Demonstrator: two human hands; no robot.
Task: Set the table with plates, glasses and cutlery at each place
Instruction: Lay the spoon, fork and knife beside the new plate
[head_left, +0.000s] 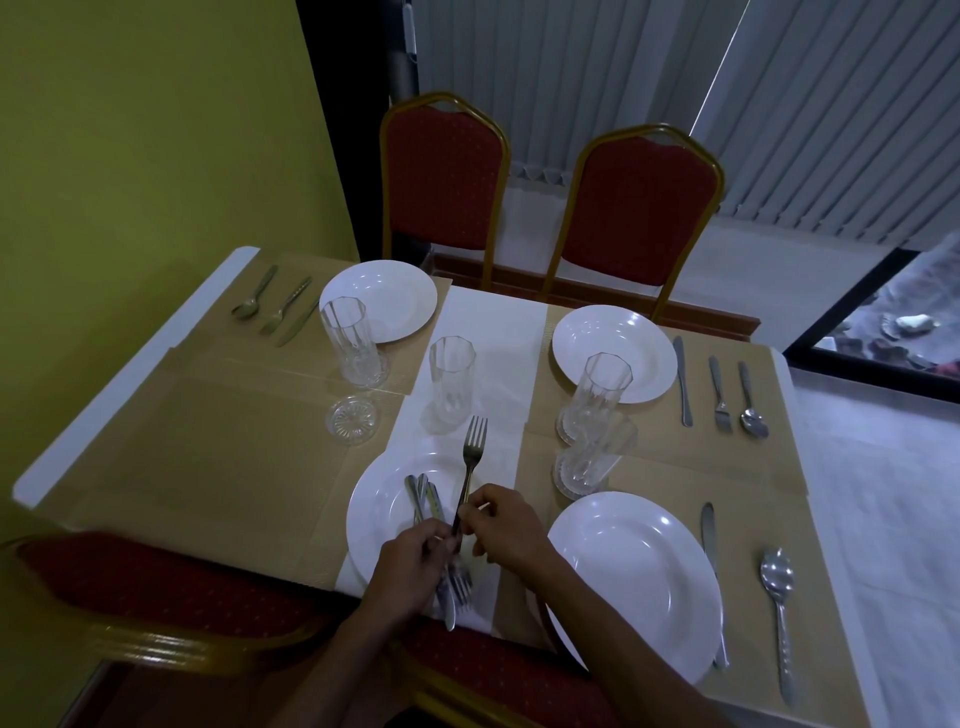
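My left hand (415, 564) grips a bundle of cutlery (451, 584) over the near middle white plate (379, 514). My right hand (501, 525) pinches the handle of a single fork (474, 457) whose tines point away from me. Three other white plates stand at the far left (395, 296), far right (628, 343) and near right (649, 582). Tall clear glasses stand at the far left (348, 343), in the middle (451, 382) and at the right (597, 400), with a further glass (584, 467) just in front of that one.
Knife, fork and spoon sets lie at the far left (280, 306), the far right (719, 389) and the near right (776, 597). A glass coaster (352, 420) lies on the left mat. Red chairs stand behind the table (639, 208) and at my near left (156, 587).
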